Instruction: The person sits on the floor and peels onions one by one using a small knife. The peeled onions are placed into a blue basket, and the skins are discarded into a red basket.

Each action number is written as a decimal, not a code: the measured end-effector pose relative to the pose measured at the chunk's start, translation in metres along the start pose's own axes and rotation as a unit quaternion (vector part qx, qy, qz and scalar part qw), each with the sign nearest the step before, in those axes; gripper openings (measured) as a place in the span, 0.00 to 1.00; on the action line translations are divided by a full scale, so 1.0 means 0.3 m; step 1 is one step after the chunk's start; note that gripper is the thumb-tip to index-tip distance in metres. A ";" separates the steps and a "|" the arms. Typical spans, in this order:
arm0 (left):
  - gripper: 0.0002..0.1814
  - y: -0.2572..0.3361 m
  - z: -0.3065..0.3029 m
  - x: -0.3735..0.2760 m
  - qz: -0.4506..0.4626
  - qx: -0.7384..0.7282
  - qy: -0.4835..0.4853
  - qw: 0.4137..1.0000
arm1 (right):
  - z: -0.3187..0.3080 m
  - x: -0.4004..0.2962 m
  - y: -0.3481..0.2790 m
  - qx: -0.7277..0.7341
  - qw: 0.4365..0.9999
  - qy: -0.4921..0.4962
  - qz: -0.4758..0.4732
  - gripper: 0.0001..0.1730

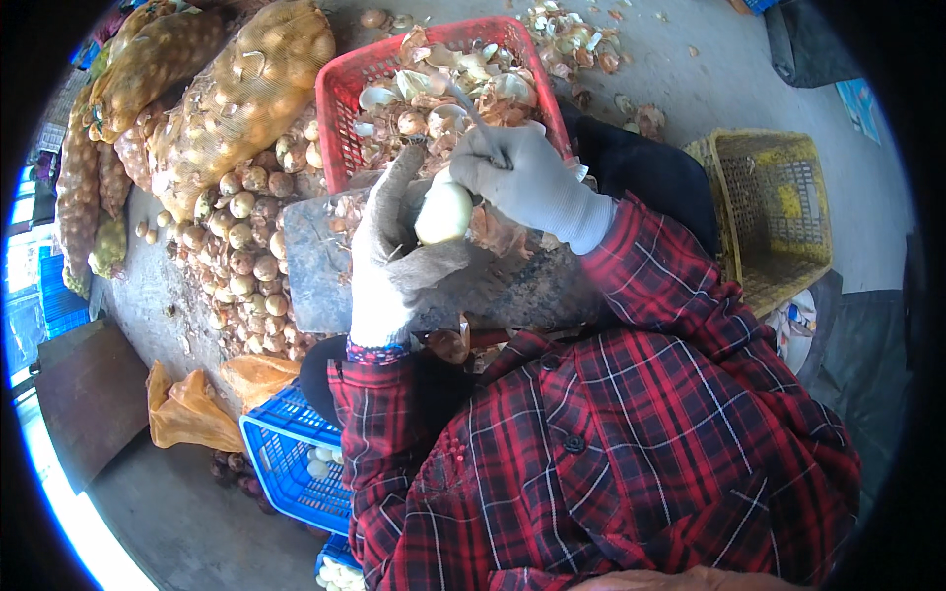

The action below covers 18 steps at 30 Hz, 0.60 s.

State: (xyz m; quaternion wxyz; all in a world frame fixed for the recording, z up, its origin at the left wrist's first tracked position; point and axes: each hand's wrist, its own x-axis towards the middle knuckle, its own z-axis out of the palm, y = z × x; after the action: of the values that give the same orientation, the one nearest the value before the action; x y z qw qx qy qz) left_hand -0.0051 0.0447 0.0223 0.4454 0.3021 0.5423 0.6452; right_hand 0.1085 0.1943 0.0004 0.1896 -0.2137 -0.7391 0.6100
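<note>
My left hand [395, 244], in a soiled light work glove, cups a peeled pale onion [445, 213] between thumb and fingers. My right hand [517, 173], also gloved, is closed around a slim tool, likely a knife [471, 107], whose far end points up and to the left. It touches or nearly touches the onion's top. Both hands are above a dark, worn board [325, 258] scattered with brown onion skins. Beyond the board, a red plastic basket [443, 33] holds many onion skins and a few onions.
Unpeeled onions [251, 244] lie heaped on the floor at left, beside full mesh sacks [251, 81]. A blue crate [295, 473] with peeled onions stands at lower left, near an orange mesh bag [194, 414]. A yellow crate [783, 214] is at right. Skins [576, 44] litter the floor.
</note>
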 end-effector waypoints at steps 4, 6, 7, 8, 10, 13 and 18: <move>0.50 0.011 0.017 -0.012 -0.015 -0.141 -0.024 0.990 | 0.006 0.017 0.040 -0.013 0.998 0.036 0.046 0.11; 0.51 0.000 0.016 -0.012 -0.026 -0.171 -0.010 0.985 | 0.010 0.018 0.046 -0.019 0.998 0.057 0.020 0.11; 0.50 0.004 0.014 -0.010 -0.036 -0.192 -0.013 0.981 | 0.013 0.016 0.044 0.004 0.997 0.072 0.002 0.11; 0.50 0.008 0.010 -0.006 -0.045 -0.212 -0.016 0.976 | 0.013 0.015 0.042 0.027 0.996 0.087 -0.017 0.11; 0.48 0.002 0.008 -0.010 -0.052 -0.254 -0.019 0.966 | 0.003 0.013 0.029 0.054 0.996 0.061 0.027 0.10; 0.45 -0.002 0.019 -0.011 -0.059 -0.313 -0.017 0.948 | -0.005 0.007 0.014 0.051 0.997 0.050 0.039 0.12; 0.40 -0.014 0.005 -0.001 -0.042 -0.270 0.015 0.962 | -0.007 0.017 0.028 0.058 0.996 0.062 0.008 0.19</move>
State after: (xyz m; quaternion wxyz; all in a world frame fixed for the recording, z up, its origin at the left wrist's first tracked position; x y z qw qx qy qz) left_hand -0.0025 0.0451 0.0187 0.5293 0.1379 0.3665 0.7527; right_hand 0.1060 0.2002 -0.0074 0.2422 -0.2461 -0.6876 0.6387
